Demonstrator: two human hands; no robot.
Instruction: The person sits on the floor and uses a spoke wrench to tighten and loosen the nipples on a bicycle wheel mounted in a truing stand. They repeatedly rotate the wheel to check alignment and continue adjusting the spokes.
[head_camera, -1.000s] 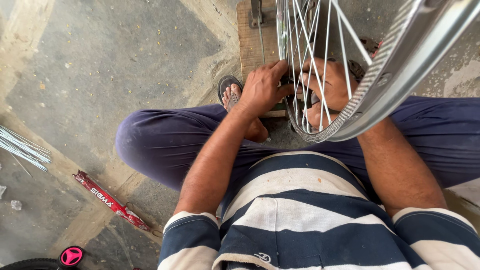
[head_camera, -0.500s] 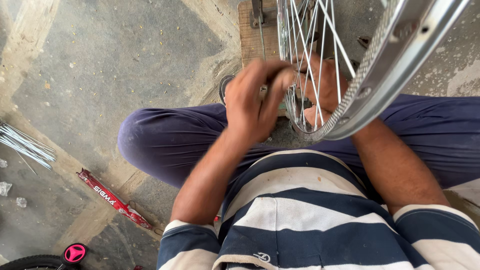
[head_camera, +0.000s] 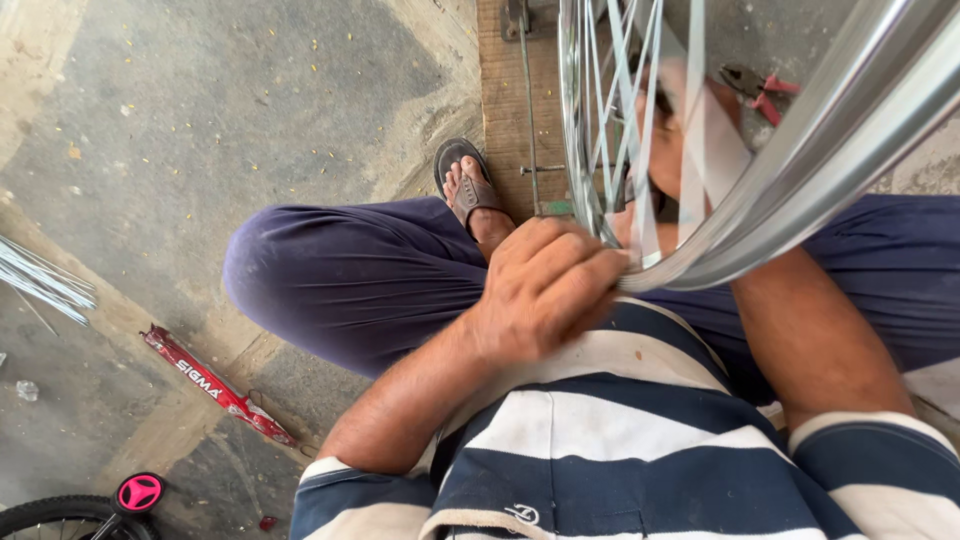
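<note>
A shiny steel bicycle wheel (head_camera: 800, 190) with thin spokes (head_camera: 610, 120) stands upright over my lap. My left hand (head_camera: 545, 285) is at the lower edge of the rim, fingers curled and pinched where a spoke meets it. My right hand (head_camera: 680, 130) shows through the spokes on the wheel's far side, near the hub, blurred and partly hidden by the rim. It seems to hold the wheel up. I sit with knees bent in dark blue trousers (head_camera: 350, 275) and a striped shirt.
A wooden board (head_camera: 505, 90) lies on the concrete floor ahead, my sandalled foot (head_camera: 468, 188) beside it. Red-handled pliers (head_camera: 765, 85) lie beyond the rim. At left are a bundle of loose spokes (head_camera: 40, 280), a red strip (head_camera: 215, 385) and a small tyre with a pink hub (head_camera: 137, 493).
My left hand has drawn back from the hub area, down along the spokes to the rim's lower edge near my chest. The right hand stays behind the spokes.
</note>
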